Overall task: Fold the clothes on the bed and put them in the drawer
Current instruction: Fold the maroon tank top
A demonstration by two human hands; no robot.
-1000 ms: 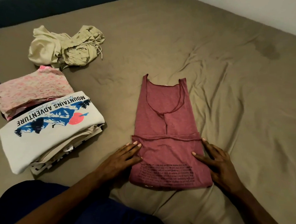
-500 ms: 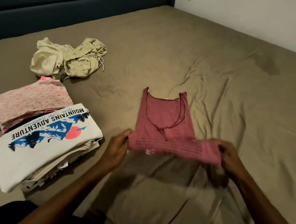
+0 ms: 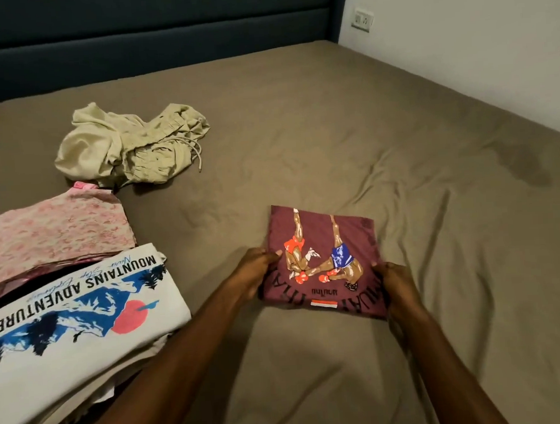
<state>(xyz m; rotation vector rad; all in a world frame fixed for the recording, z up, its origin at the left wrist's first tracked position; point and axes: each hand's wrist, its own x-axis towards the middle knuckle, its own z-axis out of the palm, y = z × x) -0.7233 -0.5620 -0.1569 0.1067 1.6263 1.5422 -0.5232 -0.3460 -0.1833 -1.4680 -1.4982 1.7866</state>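
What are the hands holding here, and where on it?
The folded maroon shirt: left hand grips its left edge, right hand its right edge.

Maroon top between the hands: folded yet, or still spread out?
Folded. The maroon top lies as a compact rectangle on the bed, print up, with the left hand and right hand gripping its sides.

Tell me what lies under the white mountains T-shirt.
Under the white printed cotton T-shirt lie more folded clothes, pale edges showing. Their number and kind are covered.
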